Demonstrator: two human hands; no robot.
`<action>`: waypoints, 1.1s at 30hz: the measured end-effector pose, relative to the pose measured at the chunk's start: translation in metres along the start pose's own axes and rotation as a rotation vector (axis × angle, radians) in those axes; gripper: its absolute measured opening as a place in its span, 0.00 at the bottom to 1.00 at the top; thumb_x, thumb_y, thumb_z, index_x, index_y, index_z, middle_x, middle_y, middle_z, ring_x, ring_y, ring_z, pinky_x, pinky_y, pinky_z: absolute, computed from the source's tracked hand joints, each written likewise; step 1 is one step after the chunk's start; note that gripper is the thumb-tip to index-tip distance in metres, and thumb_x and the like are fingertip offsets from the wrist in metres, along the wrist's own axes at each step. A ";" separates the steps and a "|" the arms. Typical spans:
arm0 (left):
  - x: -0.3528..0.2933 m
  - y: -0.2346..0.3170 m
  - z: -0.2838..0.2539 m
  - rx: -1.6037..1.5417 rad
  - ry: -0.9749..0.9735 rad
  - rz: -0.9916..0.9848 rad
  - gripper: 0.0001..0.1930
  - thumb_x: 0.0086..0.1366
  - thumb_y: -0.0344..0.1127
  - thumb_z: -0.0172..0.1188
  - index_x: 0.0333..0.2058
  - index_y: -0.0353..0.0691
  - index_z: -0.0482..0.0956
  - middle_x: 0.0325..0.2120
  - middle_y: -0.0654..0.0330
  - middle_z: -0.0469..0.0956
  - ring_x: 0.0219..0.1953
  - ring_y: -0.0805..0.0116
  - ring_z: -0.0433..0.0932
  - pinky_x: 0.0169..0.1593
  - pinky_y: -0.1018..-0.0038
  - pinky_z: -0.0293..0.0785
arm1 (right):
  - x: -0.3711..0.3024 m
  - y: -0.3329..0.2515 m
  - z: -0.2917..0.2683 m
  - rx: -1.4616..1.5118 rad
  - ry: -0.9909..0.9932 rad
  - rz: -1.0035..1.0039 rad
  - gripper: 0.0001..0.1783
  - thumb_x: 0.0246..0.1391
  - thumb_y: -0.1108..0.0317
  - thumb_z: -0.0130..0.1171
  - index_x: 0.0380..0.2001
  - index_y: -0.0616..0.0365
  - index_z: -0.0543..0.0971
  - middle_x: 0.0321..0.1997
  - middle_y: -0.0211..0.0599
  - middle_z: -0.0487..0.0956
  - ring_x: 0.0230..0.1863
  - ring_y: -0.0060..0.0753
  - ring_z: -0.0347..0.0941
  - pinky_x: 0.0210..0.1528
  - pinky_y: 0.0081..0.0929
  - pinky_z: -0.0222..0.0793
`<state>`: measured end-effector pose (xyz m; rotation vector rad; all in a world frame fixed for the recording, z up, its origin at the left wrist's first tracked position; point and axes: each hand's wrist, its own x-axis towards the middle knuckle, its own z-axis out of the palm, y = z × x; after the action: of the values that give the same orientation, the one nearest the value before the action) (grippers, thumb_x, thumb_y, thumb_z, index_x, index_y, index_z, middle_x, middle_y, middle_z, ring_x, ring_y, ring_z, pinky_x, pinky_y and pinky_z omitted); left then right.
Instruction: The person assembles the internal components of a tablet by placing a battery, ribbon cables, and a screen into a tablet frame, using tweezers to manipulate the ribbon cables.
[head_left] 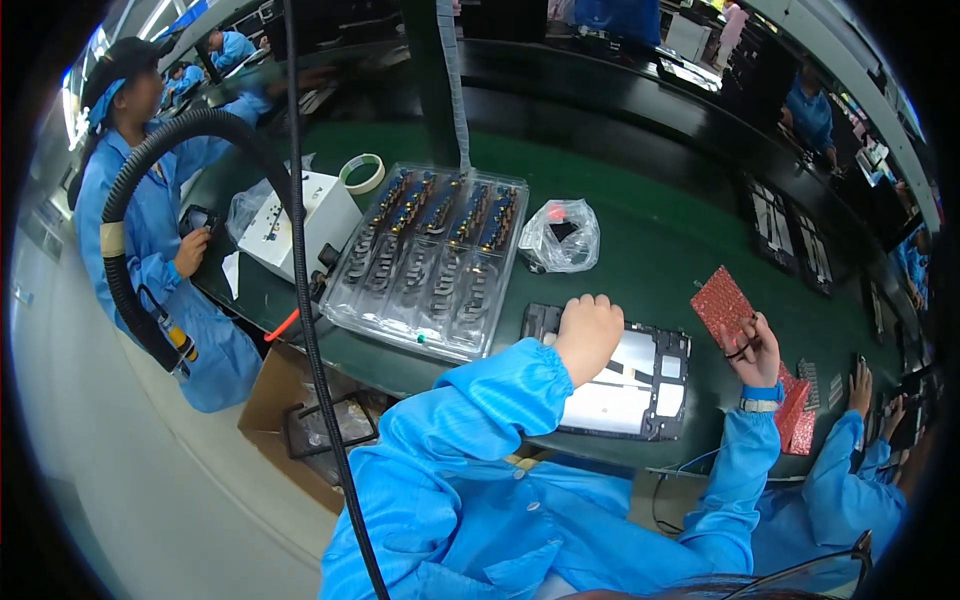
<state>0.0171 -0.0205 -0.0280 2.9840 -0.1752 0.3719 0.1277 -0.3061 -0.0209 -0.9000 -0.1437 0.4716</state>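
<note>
Left hand (590, 340): palm out of sight; cannot tell whether it grips anything. Part of the panel (625, 390) beneath it is covered. Right hand (755, 355): fingers mask the lower corner of the pouch (720, 302); a thin dark item (741, 351) at these fingers, too small to identify. Left of left hand: tray parts (437, 270) too small to identify. Farther left: cable (303, 250) cut off at upper and lower edges. Beyond left hand: bag (585, 248) contents veiled by crumpled film.

Bubble wrap (720, 301): bumpy plastic; panel (610, 402): metallic (smooth).
</note>
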 end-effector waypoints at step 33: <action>-0.016 -0.025 -0.008 -0.753 0.007 0.040 0.40 0.46 0.24 0.61 0.59 0.38 0.51 0.38 0.58 0.76 0.40 0.56 0.73 0.49 0.65 0.64 | 0.006 0.093 0.117 -1.913 -0.510 -0.821 0.12 0.33 0.71 0.63 0.28 0.53 0.78 0.23 0.23 0.74 0.21 0.21 0.70 0.32 0.25 0.57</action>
<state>0.0029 0.0070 -0.0268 2.2390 -0.2964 0.2446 0.0656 -0.1697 -0.0211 -2.3633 -1.5483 -0.4299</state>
